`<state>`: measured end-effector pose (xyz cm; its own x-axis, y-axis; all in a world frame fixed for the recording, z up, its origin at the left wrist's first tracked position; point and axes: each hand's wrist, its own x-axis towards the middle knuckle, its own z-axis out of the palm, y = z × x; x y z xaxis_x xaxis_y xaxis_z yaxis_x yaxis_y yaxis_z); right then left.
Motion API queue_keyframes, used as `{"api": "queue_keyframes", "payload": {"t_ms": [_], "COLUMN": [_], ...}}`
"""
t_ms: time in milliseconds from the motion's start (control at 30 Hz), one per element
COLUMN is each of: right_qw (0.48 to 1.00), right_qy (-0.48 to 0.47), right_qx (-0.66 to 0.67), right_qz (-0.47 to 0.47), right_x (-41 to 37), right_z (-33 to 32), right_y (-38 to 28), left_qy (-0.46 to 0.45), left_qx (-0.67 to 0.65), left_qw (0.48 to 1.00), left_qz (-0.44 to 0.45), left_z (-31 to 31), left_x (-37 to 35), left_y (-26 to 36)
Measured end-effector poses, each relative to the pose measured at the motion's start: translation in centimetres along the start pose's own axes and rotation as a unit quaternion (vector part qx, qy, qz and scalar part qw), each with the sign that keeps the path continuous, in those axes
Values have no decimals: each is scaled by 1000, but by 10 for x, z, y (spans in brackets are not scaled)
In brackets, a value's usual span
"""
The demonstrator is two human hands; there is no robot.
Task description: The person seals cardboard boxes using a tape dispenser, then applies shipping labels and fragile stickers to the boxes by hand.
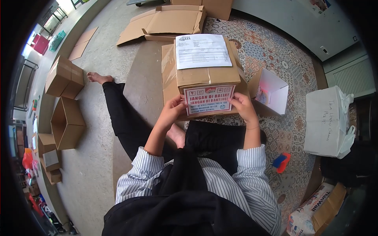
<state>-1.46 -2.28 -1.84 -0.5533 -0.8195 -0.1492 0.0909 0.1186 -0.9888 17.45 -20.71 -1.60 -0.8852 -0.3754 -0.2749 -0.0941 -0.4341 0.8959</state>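
A taped cardboard box [208, 77] stands before my crossed leg, on top of a wider piece of cardboard [168, 65]. A printed invoice sheet [202, 53] lies on its upper face. Against the near side is a white label [208, 98] with a red border and red lettering. The left edge of this label is pinched by my left hand [173, 110], fingers closed. At the opposite edge, my right hand [245, 107] grips it between thumb and fingers. Whether the label's back is stuck to the box cannot be seen.
An open white box [273, 91] with pink contents stands on the right. A blue and red tape dispenser [281, 162] lies on the patterned floor. Farther right is a white bag [328, 122] with handwriting. Cardboard boxes [69, 122] line the left; flattened cardboard [169, 21] lies ahead.
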Motion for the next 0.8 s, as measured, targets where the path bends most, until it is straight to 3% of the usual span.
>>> {"api": "queue_keyframes", "payload": {"t_ms": [233,700,800], "right_qw": [1000,999,999], "right_qy": [13,39,49], "right_qx": [4,5,9], "right_qz": [-10,-16,-8], "right_x": [-2,2,0], "right_z": [2,2,2], "right_y": [-2,4,4], "left_qy": [-3,-125,-55], "left_qx": [-96,-214,-159], "left_qw": [994,968,986], "left_qz": [-58,34,11], "left_z": [3,-9,-1], "left_x": [4,17,16], "left_y": [5,-18,-15]}}
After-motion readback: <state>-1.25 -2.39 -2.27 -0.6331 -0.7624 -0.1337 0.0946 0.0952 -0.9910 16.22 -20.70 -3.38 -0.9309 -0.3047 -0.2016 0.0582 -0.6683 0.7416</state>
